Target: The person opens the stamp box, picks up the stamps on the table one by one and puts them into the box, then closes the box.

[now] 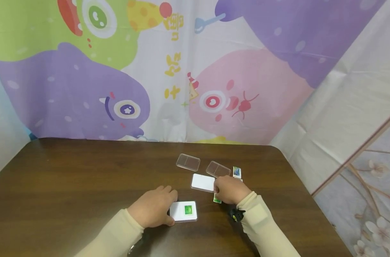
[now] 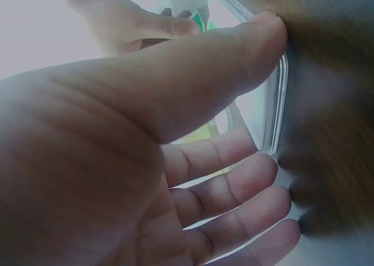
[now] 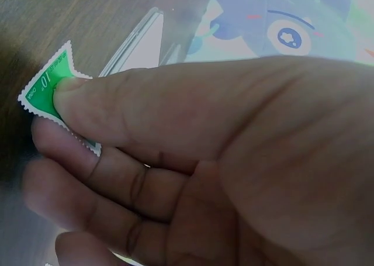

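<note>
My left hand (image 1: 153, 207) grips the left end of a clear plastic case (image 1: 183, 211) on the table; its thumb and index finger lie at opposite edges. Inside the case, a green stamp (image 1: 188, 210) lies on a white card toward the right. My right hand (image 1: 231, 189) pinches another green stamp (image 3: 42, 96) with a perforated edge between thumb and index finger, and the stamp bends in the pinch. Just left of that hand lies a second case with a white card (image 1: 202, 182), its right end overlapped by the fingers in the head view.
Two clear case halves (image 1: 188, 162) lie farther back on the brown table (image 1: 85, 178). Right of them rests a blue stamp (image 1: 237, 171), with another pale piece partly hidden behind the right hand. A cartoon-printed cloth (image 1: 162, 117) hangs behind the table.
</note>
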Action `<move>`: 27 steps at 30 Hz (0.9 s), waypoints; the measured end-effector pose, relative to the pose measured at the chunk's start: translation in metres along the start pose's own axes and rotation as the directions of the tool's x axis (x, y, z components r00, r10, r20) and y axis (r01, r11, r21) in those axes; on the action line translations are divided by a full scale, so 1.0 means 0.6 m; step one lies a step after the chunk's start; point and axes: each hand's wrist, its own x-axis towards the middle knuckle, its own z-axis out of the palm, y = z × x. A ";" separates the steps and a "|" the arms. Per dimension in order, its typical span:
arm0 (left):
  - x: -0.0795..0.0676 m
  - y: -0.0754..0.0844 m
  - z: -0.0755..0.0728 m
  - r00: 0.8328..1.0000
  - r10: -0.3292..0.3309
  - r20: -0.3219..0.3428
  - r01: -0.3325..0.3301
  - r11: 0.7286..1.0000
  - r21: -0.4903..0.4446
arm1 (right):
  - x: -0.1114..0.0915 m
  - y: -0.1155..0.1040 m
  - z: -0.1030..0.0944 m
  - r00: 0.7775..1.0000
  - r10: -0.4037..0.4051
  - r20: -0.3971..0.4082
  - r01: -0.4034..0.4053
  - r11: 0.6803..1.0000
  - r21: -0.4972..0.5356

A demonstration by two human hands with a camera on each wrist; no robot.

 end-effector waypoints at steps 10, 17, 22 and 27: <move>-0.002 0.001 -0.001 1.000 -0.003 -0.003 0.003 1.000 -0.009 | -0.008 -0.006 -0.008 0.999 -0.021 0.042 0.021 1.000 0.014; -0.001 0.002 0.000 1.000 0.005 -0.007 -0.005 1.000 -0.009 | -0.008 -0.018 -0.018 0.989 -0.135 -0.061 0.139 0.987 0.077; 0.000 -0.002 0.002 1.000 0.012 -0.022 -0.012 1.000 -0.006 | 0.000 -0.043 -0.019 0.948 -0.229 -0.223 0.245 0.968 0.049; -0.001 -0.006 0.004 0.998 0.026 -0.050 -0.026 1.000 -0.003 | 0.004 -0.078 -0.021 0.919 -0.316 -0.237 0.352 0.927 0.129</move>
